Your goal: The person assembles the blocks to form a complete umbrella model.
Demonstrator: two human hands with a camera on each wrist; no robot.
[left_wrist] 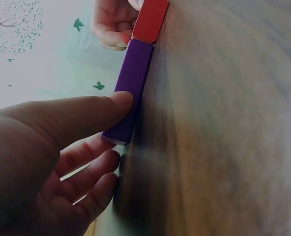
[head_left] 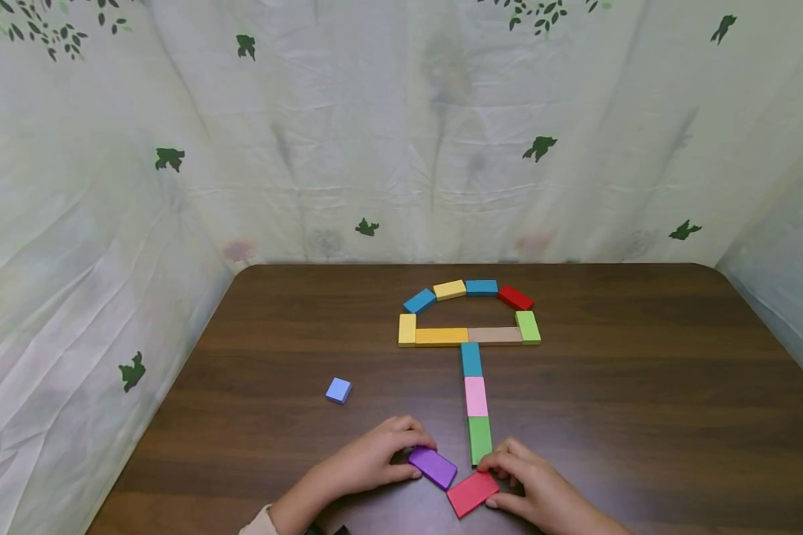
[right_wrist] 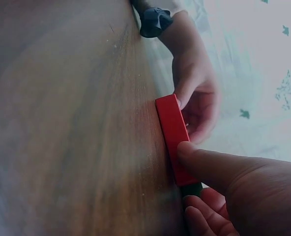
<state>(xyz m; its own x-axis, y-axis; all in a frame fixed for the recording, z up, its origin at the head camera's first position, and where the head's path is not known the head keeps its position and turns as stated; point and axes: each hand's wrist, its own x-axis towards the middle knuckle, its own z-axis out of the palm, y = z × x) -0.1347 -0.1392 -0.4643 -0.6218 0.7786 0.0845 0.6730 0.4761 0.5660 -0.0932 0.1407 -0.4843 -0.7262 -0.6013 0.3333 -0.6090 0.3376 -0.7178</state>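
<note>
My left hand pinches a purple block between thumb and fingers at its left end. A red block is pinched by my right hand at its right end. The two blocks meet corner to corner in a shallow V near the table's front. Just above the V ends a column of a green block, a pink block and a blue block. In the left wrist view the thumb lies on the purple block's side; the right wrist view shows the other thumb on the red block.
Over the column, several blocks form a closed dome outline, with a yellow block and a tan block along its base. A small light-blue block lies apart on the left of the brown table. A leaf-print curtain hangs behind.
</note>
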